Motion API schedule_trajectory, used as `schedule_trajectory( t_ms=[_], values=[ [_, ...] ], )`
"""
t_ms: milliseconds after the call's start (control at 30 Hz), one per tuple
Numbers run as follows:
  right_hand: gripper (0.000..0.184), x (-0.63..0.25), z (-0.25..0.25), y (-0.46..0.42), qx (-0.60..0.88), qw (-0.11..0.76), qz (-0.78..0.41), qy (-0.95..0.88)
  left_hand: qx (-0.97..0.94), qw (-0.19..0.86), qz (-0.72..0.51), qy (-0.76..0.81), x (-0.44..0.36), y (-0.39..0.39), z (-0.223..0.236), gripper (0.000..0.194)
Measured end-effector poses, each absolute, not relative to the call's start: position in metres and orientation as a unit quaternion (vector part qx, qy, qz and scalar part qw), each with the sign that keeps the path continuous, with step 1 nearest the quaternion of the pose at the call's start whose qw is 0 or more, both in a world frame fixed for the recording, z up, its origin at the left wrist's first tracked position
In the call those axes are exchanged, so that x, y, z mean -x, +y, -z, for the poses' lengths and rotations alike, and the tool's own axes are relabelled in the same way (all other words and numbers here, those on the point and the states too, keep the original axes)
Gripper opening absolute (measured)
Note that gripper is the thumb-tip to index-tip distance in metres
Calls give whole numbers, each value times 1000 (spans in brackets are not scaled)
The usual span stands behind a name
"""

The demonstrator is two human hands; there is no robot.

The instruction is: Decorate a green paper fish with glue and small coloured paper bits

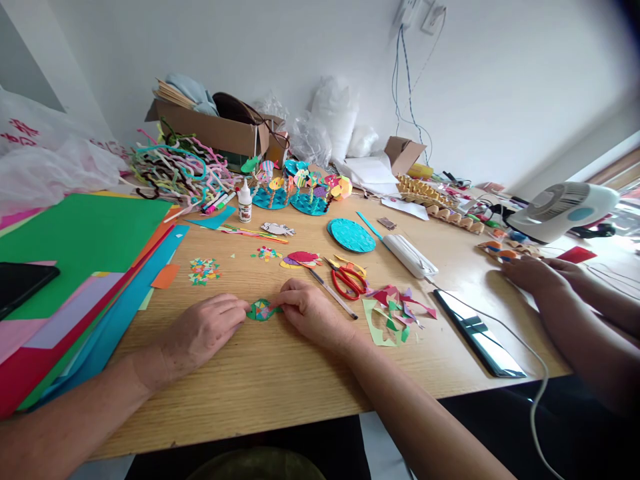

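A small green paper fish [261, 309] covered with colored scraps lies between my hands near the table's front. My left hand [213, 327] has its fingers pressed together at the fish's left end. At the other end, my right hand [313, 313] pinches the fish's edge between thumb and fingers. Beyond them are a pile of confetti-like paper bits [204, 271] and a smaller pile [267, 253]. Close to my right hand lie a pen [333, 293], red-handled scissors [347, 280] and red and yellow paper fish shapes [301, 259].
Colored paper sheets [85, 233] cover the left side. Glue [245, 202], a turquoise disc [351, 236], a white power strip [410, 257], paper offcuts [395, 313] and a phone [477, 333] lie about. Another person's hands [537, 275] work at the right, near a fan [563, 210].
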State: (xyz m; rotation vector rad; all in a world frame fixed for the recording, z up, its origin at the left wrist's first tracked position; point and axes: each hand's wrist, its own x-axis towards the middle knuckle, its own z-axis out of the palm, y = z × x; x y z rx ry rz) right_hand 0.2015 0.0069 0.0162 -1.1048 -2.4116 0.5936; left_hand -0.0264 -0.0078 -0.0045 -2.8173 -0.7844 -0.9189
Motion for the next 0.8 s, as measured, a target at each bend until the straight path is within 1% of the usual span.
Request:
schedule_trajectory(
  t_ms=[267,500,800],
  values=[
    [33,-201,-17,5,395,199,-203,-874,919,30,281,-274,27,-9,4,30],
    [35,-202,-15,7,398,216,-214,-866,920,51,288,-260,25,-10,1,32],
    [34,-202,-15,6,393,208,-208,-871,921,18,281,-270,28,-8,4,28]
  ],
)
